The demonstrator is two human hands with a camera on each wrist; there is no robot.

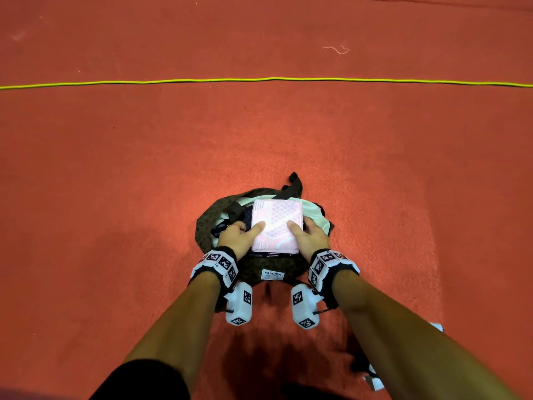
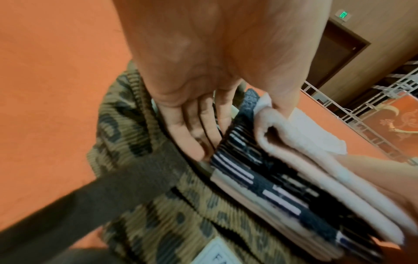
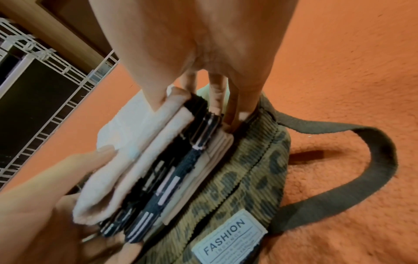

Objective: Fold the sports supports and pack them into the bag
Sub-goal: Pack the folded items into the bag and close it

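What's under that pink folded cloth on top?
Under the pink cloth sit more folded supports: a black striped one, a dark grey one and a cream one, stacked at the bag mouth. Whatever lies deeper in the bag is hidden.

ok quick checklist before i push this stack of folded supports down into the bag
1. Both hands on the stack: ok, left hand and right hand pinch it from each side.
2. Stack stays folded and aligned: ok, layers lie flush in the right wrist view.
3. Bag mouth open: ok, stack sits in it.
4. Strap clear of the opening: ok on the right; another strap lies beside the stack on the left.
5. Room below the stack: cannot tell, hidden.
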